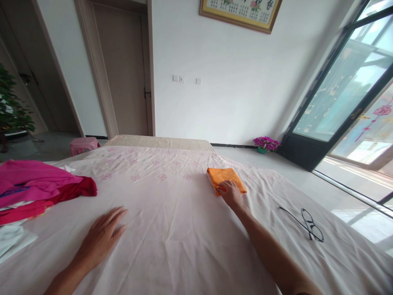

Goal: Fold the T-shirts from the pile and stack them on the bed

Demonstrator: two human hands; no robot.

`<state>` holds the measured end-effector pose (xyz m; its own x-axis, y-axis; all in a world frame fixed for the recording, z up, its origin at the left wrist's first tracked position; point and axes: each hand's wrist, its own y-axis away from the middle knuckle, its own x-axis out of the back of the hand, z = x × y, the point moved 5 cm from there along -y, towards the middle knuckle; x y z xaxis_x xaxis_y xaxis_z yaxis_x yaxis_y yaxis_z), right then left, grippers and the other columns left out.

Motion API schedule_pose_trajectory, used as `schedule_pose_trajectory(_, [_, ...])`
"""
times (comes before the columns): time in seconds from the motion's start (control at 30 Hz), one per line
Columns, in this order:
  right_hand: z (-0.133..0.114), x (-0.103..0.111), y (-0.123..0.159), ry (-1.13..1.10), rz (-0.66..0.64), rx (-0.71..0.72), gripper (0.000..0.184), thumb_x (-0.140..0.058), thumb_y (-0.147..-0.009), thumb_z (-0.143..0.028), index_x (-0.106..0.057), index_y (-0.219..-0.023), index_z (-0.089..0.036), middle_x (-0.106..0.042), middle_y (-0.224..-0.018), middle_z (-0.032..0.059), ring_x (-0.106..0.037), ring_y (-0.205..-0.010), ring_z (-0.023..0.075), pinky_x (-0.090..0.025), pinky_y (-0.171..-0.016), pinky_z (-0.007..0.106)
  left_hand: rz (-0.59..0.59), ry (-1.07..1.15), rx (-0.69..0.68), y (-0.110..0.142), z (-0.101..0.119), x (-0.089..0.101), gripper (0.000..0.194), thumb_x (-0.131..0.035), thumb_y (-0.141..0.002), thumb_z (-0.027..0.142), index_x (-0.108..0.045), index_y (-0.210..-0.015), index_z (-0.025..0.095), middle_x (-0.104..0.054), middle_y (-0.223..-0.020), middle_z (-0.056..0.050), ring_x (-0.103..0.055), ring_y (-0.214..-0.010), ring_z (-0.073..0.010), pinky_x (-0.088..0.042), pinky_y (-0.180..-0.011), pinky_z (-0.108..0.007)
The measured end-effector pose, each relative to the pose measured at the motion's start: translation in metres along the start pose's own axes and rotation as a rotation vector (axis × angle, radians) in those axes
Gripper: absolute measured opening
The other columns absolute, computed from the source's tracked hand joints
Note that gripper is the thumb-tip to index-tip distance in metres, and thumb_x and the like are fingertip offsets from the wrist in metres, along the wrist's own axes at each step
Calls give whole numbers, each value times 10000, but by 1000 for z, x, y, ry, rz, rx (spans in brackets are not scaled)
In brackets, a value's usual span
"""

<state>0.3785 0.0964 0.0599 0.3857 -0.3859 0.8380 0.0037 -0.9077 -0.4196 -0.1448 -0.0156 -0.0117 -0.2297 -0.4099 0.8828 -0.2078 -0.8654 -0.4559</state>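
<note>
My right hand [231,193] is on a folded orange cloth [225,175] lying on the pale pink sheet [172,246], right of the middle. Its fingers are bent and close on the cloth's near edge; the fingertips are partly hidden. The cloth is a flat, roughly square bundle with a paler layer showing along its left side. On the left, my left hand [102,235] rests palm down on the sheet, fingers stretched out and thumb apart, holding nothing. Beyond it at the far left lies a loose heap of clothes, with a magenta garment [33,180] over a red one [87,187].
Black-framed glasses [310,229] lie unfolded on the sheet at the right. A white cloth [14,239] lies at the left edge. A pink stool [83,144] stands past the far left corner, and potted purple flowers [266,143] sit on the floor beyond.
</note>
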Motion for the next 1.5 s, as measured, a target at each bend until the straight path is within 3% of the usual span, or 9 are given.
schedule_pose_trajectory(0.17, [-6,10,1,186,106,-39,181,-510,-924,-351,-672,-930,-272,-642,-966,76,-525,-948,244,-369,-806,341,12,14,-9,-1,1,3,444,-465,-905,395,-554,-1310,234,-570,-1384,-67,-520,-1279,-227,-400,-1097,-407])
schedule_pose_trajectory(0.37, [0,11,1,86,28,-144,250,-401,-963,-316,-625,-1056,-257,-639,-1090,92,-582,-910,230,-381,-708,317,7,26,0,-1,2,4,453,-469,-900,391,-549,-1321,244,-568,-1386,-67,-518,-1281,-232,-395,-1100,-417])
schedule_pose_trajectory(0.53, [8,5,-5,-112,46,-52,289,-415,-842,-147,-610,-1043,-220,-659,-1056,77,-596,-1020,224,-449,-883,341,-11,-9,-9,0,0,0,455,-453,-912,394,-542,-1326,227,-560,-1395,-76,-513,-1285,-233,-396,-1096,-416])
schedule_pose_trajectory(0.67, [10,4,-5,-226,-6,50,549,-440,-648,-46,-571,-1157,-206,-610,-1164,87,-594,-1065,213,-479,-924,333,-3,-4,-17,0,-2,-1,461,-463,-908,397,-541,-1328,226,-559,-1397,-75,-511,-1288,-232,-391,-1103,-414])
schedule_pose_trajectory(0.77, [6,8,-2,-195,-56,113,631,-485,-632,-61,-528,-1243,-210,-570,-1217,94,-581,-1094,221,-478,-946,349,6,11,-14,0,-2,0,457,-472,-899,395,-549,-1322,239,-566,-1390,-65,-514,-1287,-230,-391,-1106,-411])
schedule_pose_trajectory(1.0, [-8,8,4,11,-62,123,521,-639,-765,-299,-514,-1267,-232,-570,-1183,71,-576,-1071,234,-472,-799,312,8,24,6,1,-2,-2,457,-479,-893,383,-543,-1328,257,-558,-1399,-57,-509,-1291,-227,-385,-1111,-430])
schedule_pose_trajectory(1.2, [-16,10,5,207,73,80,158,-524,-893,-267,-620,-1012,-226,-621,-987,42,-570,-884,190,-366,-706,278,17,27,-9,1,-3,-2,454,-470,-902,391,-548,-1324,245,-564,-1393,-63,-513,-1287,-233,-399,-1097,-437])
schedule_pose_trajectory(1.37, [-30,2,10,471,44,226,199,-464,-901,-162,-654,-928,-213,-620,-916,72,-482,-898,228,-298,-777,336,9,34,7,1,-4,-3,462,-482,-890,386,-546,-1329,259,-557,-1401,-58,-509,-1291,-233,-391,-1103,-433])
schedule_pose_trajectory(1.5, [-37,-5,17,540,-30,292,221,-453,-887,-137,-653,-966,-189,-607,-960,101,-448,-931,250,-283,-824,367,6,30,5,0,-4,-2,453,-471,-896,400,-562,-1311,242,-564,-1392,-67,-514,-1285,-236,-408,-1088,-439])
